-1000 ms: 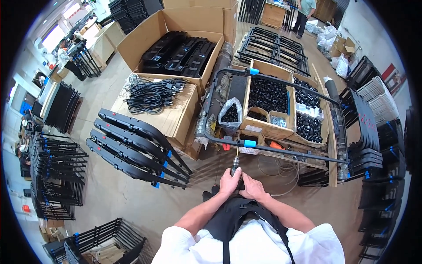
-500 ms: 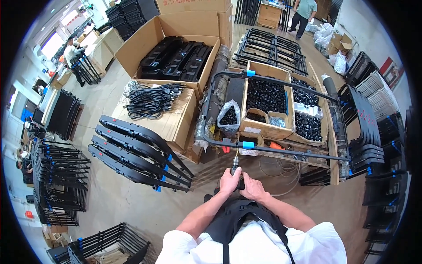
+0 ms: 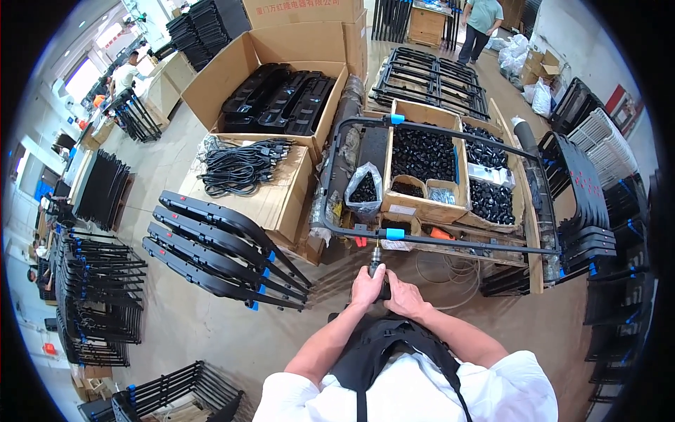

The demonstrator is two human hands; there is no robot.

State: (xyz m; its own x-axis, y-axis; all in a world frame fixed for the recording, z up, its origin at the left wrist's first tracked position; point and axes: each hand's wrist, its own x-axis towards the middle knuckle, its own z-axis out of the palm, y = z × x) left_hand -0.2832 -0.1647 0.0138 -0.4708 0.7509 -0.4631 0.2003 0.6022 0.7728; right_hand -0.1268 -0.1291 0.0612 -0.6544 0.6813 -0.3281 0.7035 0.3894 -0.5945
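Both hands are wrapped around a black power screwdriver point(image 3: 377, 271) held upright in front of my chest. My left hand point(image 3: 367, 287) grips its body from the left, and my right hand point(image 3: 403, 295) closes on it from the right. The tool's tip points up at the near tube of a black metal frame point(image 3: 450, 243), which has blue tape bands. This frame lies across cardboard boxes of small black parts point(image 3: 425, 156). A clear bag of black parts point(image 3: 365, 190) sits just beyond the tube.
Black curved panels point(image 3: 225, 246) lie in a row on the floor to my left. A box topped with black cables point(image 3: 242, 165) and a large open carton of black parts point(image 3: 281, 95) stand behind. Stacked black frames point(image 3: 98, 302) line both sides. A person point(image 3: 481, 21) stands far back.
The hands and screwdriver have stayed in nearly the same place at the frame's near tube. The view has shifted slightly.
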